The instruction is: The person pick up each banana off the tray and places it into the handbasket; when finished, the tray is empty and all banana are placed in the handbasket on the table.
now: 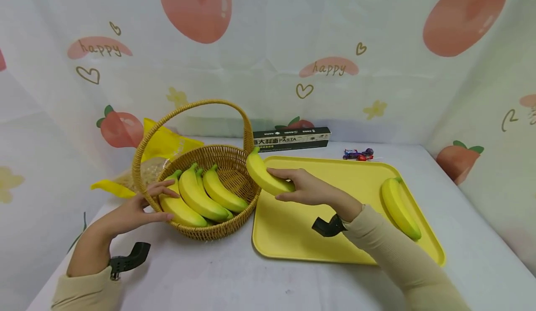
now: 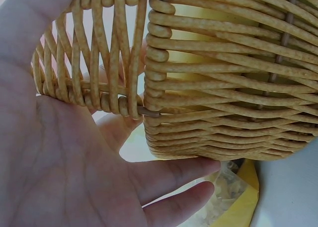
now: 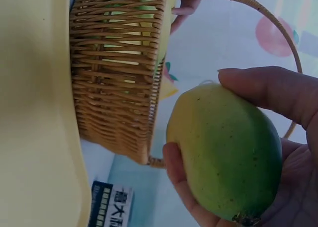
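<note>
My right hand [image 1: 307, 188] grips a yellow banana [image 1: 265, 176] near one end, above the tray's left part and beside the basket's rim. In the right wrist view its greenish end [image 3: 226, 152] lies between thumb and fingers. At the wicker basket's [image 1: 201, 232] left side, my left hand [image 1: 130, 211] holds the foot of the handle [image 2: 94, 53]. Its thumb is on the near side, and some fingers reach over toward the bananas. Several bananas [image 1: 198, 195] lie inside the basket. Another banana [image 1: 399, 208] rests on the yellow tray [image 1: 305, 246] at the right.
Behind the tray stands a black pasta box [image 1: 293, 139]. Small wrapped candies [image 1: 358, 155] lie to its right. A yellow and clear bag [image 1: 167, 141] sits behind the basket at the left. A printed cloth [image 1: 268, 46] hangs along the back.
</note>
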Demonstrator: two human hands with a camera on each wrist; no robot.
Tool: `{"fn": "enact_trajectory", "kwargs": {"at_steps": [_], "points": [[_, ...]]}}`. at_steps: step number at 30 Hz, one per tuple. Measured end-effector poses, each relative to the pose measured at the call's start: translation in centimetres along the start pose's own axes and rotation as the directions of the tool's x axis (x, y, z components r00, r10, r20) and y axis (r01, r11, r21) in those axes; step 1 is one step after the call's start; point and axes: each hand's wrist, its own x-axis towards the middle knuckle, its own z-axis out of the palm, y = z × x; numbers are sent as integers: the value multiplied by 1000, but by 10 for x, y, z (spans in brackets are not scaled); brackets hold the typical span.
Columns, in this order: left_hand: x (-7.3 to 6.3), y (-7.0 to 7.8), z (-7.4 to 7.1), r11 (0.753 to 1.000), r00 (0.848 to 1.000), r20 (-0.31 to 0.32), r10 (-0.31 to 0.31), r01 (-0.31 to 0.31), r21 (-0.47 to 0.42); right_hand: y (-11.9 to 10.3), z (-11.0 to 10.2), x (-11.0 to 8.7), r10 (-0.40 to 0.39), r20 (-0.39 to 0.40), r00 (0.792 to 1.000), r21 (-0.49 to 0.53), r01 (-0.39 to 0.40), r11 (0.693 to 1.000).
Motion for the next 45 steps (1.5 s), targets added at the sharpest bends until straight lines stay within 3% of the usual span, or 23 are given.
{"fn": "enact_trajectory", "kwargs": {"at_steps": [4, 12, 18, 22, 28, 34, 45], "points": [[0, -1, 0, 1000, 1000, 2, -3, 3, -2, -7, -3, 6, 15, 10, 1000, -23, -15, 1000], [0, -1, 0, 1000, 1000, 7, 8, -8, 13, -13, -3, -1, 54, 17, 998, 26, -55, 998], [-2, -1, 0, 1000, 1000, 8, -12, 12, 6, -20, -2, 6, -7, 66, 998, -8, 7, 1000], [-3, -2, 0, 1000, 1000, 6, -26, 26, 2, -26, -2, 26, -28, 136, 990, -43, 34, 998], [-2, -2, 1, 1000, 1000, 8, -5, 5, 1, -35, 1, 69, 41, 276, 960, -92, -16, 996], [-1, 0, 1, 1000, 1000, 27, -17, 17, -7, -40, 13, 106, 64, 335, 940, -97, -33, 995], [-2, 2, 0, 999, 999, 24, -32, 32, -7, -46, 39, 138, 131, 427, 895, -163, -66, 984]]}}
